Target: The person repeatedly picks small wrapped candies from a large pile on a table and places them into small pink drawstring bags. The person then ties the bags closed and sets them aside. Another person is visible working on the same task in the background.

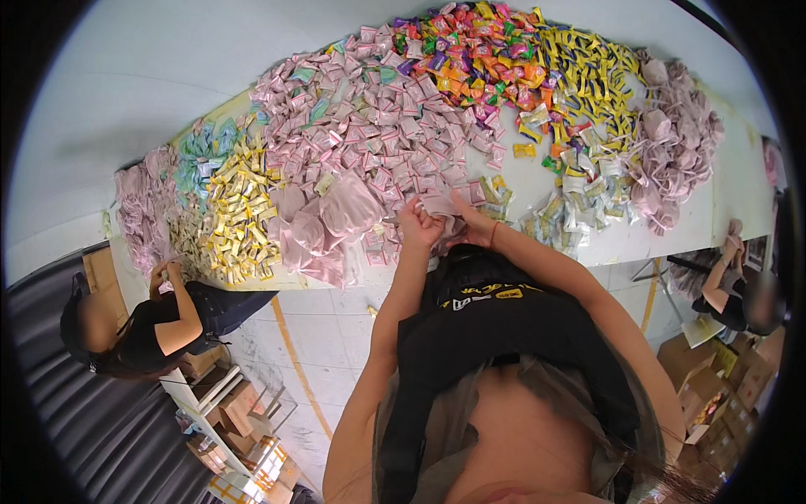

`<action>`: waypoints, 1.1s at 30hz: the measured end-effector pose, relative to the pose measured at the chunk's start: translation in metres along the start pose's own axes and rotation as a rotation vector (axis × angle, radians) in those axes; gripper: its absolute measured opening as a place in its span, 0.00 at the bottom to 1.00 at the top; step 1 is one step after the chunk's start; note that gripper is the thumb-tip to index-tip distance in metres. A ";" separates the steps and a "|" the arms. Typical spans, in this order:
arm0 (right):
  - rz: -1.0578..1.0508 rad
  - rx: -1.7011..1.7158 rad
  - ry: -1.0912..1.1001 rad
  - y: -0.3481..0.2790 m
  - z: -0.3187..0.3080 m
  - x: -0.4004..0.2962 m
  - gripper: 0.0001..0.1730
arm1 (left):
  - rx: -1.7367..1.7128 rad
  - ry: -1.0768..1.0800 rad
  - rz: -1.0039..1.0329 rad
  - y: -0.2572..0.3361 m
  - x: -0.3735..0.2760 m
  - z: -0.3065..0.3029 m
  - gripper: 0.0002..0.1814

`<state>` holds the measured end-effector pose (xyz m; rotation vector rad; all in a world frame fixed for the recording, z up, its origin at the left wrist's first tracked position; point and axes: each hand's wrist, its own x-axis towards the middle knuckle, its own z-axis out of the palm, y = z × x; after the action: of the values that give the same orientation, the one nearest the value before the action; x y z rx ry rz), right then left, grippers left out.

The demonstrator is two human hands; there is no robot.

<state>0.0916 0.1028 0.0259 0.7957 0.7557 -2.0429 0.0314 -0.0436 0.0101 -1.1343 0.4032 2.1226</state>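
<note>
My left hand [420, 224] and my right hand [473, 222] grip a small pale pink fabric pouch [441, 205] between them, at the table's front edge. My curled fingers hide part of it; whether anything is inside cannot be seen. Left of my left hand lie several filled pink pouches [349, 205]. Beyond both hands spreads a wide heap of small pink-wrapped packets [403, 132]. Just right of my right hand lie some clear packets with yellowish contents [497, 195].
A white table [737, 189] carries bright multicoloured wrapped sweets [485, 57], yellow-and-dark packets [585, 69], yellow packets [242, 220], blue-green packets [204, 151] and piled pink pouches [677, 132]. One person [145, 321] works at left, another [733, 290] at right. Cardboard boxes [711, 384] stand behind.
</note>
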 end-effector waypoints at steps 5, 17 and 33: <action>-0.247 -0.074 -0.246 0.000 -0.019 -0.023 0.30 | 0.197 0.005 -0.048 -0.002 -0.062 0.046 0.14; -0.376 -0.509 0.046 -0.055 -0.008 -0.035 0.14 | 0.301 -0.152 0.004 0.033 -0.107 0.103 0.22; -1.530 0.240 0.463 -0.081 -0.109 -0.260 0.16 | 0.906 -0.138 0.495 0.045 -0.044 0.034 0.14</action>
<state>0.1792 0.3423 0.1709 0.9381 1.7560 -3.3583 -0.0034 -0.0753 0.0634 -0.3694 1.5075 1.9904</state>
